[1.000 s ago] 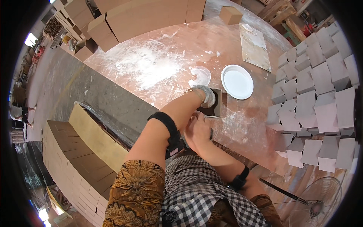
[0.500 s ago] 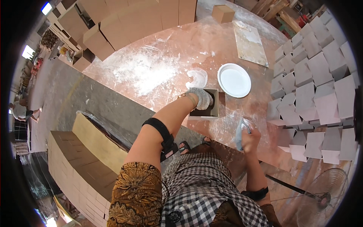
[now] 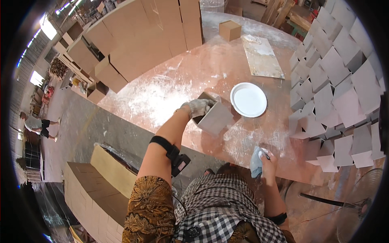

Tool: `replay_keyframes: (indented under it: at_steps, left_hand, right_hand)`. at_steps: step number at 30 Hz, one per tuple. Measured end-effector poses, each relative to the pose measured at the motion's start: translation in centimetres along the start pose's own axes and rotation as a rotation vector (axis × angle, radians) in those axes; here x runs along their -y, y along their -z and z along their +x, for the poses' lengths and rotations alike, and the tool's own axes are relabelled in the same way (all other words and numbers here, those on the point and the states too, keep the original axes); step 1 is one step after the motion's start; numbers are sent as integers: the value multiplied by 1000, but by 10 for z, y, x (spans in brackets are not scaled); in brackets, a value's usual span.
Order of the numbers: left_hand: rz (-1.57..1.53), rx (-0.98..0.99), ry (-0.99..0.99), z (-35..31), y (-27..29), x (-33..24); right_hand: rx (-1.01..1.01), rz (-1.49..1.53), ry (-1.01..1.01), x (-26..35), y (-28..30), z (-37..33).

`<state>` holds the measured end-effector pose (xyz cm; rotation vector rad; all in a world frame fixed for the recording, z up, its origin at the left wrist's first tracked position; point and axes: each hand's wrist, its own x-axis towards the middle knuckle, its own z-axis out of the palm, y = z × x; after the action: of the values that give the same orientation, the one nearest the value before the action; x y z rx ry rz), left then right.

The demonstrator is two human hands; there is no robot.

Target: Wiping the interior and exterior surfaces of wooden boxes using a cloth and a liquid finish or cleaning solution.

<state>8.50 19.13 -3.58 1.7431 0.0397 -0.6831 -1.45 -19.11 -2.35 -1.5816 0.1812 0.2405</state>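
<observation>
My left hand [image 3: 198, 108], in a pale knitted glove, grips an open-topped box [image 3: 215, 117] by its near left wall, fingers reaching inside. The box has light grey outer faces and a brown inside, and it is tilted over the tabletop; whether its lower edge touches the table I cannot tell. To the right, my bare right hand [image 3: 269, 163] is closed round a crumpled light-blue cloth [image 3: 256, 163]. A thin dark thing also shows between those fingers, too small to name. Just beyond the box lies a round white plate [image 3: 248, 99].
The reddish table [image 3: 194, 65] is smeared with white. Stacked grey boxes [image 3: 326, 101] line its right side; brown boxes [image 3: 142, 36] its far left. A stained board [image 3: 263, 56] and small brown box [image 3: 230, 30] lie beyond. A fan [image 3: 360, 202] stands lower right; a person [image 3: 38, 124] is far left.
My left hand has tilted the box and turned it, so a grey outer face now shows. My right hand still holds the cloth. The view has shifted, and the distant person has changed posture.
</observation>
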Motion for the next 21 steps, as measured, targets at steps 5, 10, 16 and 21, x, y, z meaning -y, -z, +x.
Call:
replay_keyframes:
  at_steps: [5,10,16,21]
  left_hand:
    - [449,-223,-143,-37,-25,-54]
    - [277,-199,-249,-37,-36,-31]
    - [25,-245,-187,-42,-59,-16]
    - [237,-311,-163,-33,-54,17]
  right_hand:
    - [-64,154,42,-4,-7,-2]
    - [-51,304,81,19,-44,14]
    - [17,52,510,59,-99,55]
    - [181,-181,930,68,-140,76]
